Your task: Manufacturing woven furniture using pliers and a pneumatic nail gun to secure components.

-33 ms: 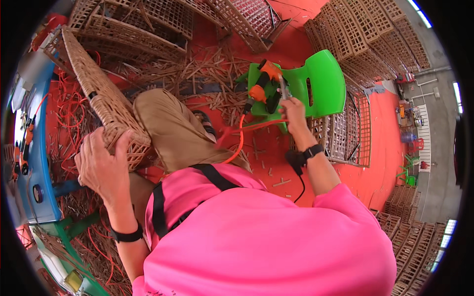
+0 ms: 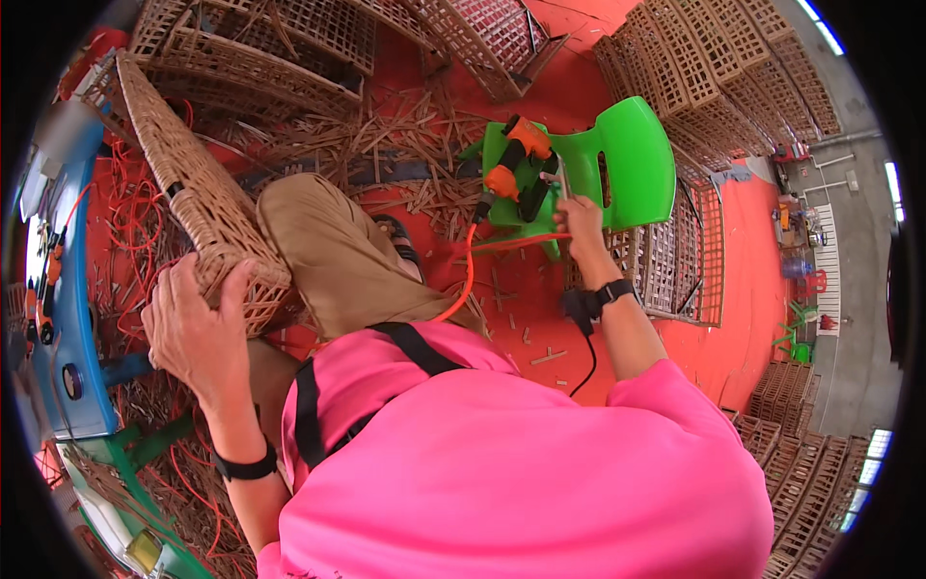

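My left hand [image 2: 200, 328] grips the near end of a long tan woven wicker piece [image 2: 207, 198], its thumb over the rim and fingers round the outer side. The piece slants away to the far left and lies against my bent left leg. My right hand [image 2: 581, 224] is closed around a slim grey metal hand tool [image 2: 563, 181]; its exact kind is not clear. This tool stands over the seat of a green plastic chair [image 2: 632, 159]. Beside it on the seat lies an orange and black nail gun [image 2: 521, 159].
An orange air hose [image 2: 470, 275] runs from the nail gun towards my lap. Wicker scraps [image 2: 424, 179] litter the red floor. Woven frames [image 2: 260, 68] stand at the far left, and stacked ones [image 2: 704, 68] at the far right. A blue table [image 2: 82, 367] with tools is on my left.
The metal tool in my right hand has shifted slightly right and tilted. My left hand and the wicker piece have moved a little to the left.
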Action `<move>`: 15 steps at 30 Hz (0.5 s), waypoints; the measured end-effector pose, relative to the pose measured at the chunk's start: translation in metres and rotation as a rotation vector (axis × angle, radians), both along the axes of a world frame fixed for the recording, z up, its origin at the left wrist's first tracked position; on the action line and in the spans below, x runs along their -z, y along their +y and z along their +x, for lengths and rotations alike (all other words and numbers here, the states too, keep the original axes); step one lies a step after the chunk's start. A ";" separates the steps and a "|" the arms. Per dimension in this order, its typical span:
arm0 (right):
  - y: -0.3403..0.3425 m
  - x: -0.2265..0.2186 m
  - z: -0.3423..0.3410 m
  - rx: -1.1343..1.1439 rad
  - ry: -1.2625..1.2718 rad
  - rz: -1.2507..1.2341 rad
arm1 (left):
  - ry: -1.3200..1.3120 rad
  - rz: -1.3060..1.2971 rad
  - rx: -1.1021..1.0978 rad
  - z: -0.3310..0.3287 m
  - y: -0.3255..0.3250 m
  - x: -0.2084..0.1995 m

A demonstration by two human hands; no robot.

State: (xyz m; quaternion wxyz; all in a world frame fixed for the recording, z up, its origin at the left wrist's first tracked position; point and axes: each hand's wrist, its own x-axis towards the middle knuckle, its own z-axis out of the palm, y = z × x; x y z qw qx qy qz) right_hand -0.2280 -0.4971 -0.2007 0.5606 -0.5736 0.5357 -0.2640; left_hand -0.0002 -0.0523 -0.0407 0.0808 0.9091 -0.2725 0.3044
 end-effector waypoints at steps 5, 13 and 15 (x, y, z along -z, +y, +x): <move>-0.115 0.097 -0.056 0.090 0.179 -0.003 | -0.016 0.008 0.045 0.006 0.000 0.003; -0.148 0.135 -0.025 0.013 1.056 -1.018 | 0.050 0.006 0.003 0.001 -0.004 0.002; -0.119 0.113 0.007 0.109 0.788 -1.103 | 0.045 0.005 0.009 0.000 -0.005 0.002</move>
